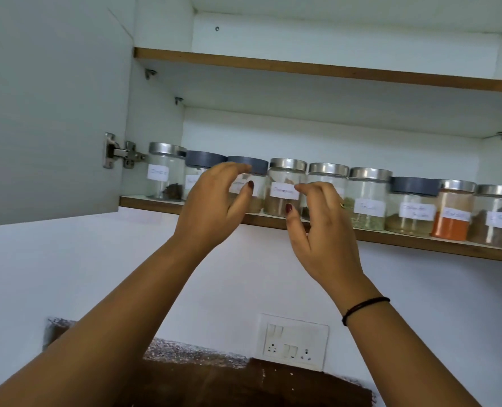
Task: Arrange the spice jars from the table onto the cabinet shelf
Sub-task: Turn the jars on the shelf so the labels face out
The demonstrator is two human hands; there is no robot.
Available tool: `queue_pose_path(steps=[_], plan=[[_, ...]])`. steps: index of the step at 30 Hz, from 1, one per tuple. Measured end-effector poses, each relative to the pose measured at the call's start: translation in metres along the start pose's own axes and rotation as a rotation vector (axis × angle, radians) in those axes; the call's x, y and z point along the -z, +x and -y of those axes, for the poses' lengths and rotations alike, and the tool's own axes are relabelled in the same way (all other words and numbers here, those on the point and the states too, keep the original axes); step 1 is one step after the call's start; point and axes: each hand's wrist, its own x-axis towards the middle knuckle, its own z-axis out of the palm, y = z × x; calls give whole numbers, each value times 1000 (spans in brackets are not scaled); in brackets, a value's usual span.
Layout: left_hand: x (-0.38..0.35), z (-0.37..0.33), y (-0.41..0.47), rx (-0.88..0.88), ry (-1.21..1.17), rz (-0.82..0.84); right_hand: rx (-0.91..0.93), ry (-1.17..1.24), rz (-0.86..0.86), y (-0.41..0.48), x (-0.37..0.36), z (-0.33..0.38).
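Several labelled glass spice jars stand in a row along the front of the lower cabinet shelf point(420, 240). Some have silver lids, some grey. My left hand point(214, 207) is raised in front of the two grey-lidded jars point(251, 165) near the left, fingers curved and apart, holding nothing. My right hand point(320, 227) hovers in front of a silver-lidded jar of brown powder point(285, 186) and its neighbour, fingers spread, not gripping. An orange-powder jar point(452, 212) stands toward the right. The table is out of view.
The white cabinet door point(50, 113) hangs open on the left with its hinge point(120, 152). An upper shelf point(302, 67) holds nothing visible. Below on the white wall is a switch and socket plate point(294, 342), above a brown surface point(244, 383).
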Motion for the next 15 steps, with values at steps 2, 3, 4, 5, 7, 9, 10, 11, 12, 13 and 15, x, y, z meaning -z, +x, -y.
queue_pose_path(steps=[2, 3, 4, 5, 7, 9, 10, 11, 12, 13, 15], plan=[[16, 14, 5, -16, 15, 2, 14, 14, 0, 9, -13, 17], [24, 21, 8, -21, 21, 1, 20, 27, 1, 13, -19, 25], [32, 28, 10, -24, 27, -2, 28, 43, 2, 18, -25, 33], [39, 35, 13, -26, 38, -8, 37, 60, 6, 23, -31, 41], [50, 51, 16, -20, 84, -14, 62, 74, 36, 35, -44, 55], [57, 66, 21, -14, 163, 5, 93, 47, 99, 49, -57, 67], [60, 73, 26, -15, 202, 19, 111, 29, 133, 58, -63, 72], [62, 80, 32, -11, 235, 32, 127, 12, 163, 67, -68, 76], [64, 86, 39, -6, 263, 39, 143, -2, 185, 77, -73, 80], [67, 92, 47, -4, 291, 42, 156, -15, 204, 88, -77, 83], [73, 102, 65, -12, 349, 57, 164, -54, 245, 108, -85, 86]])
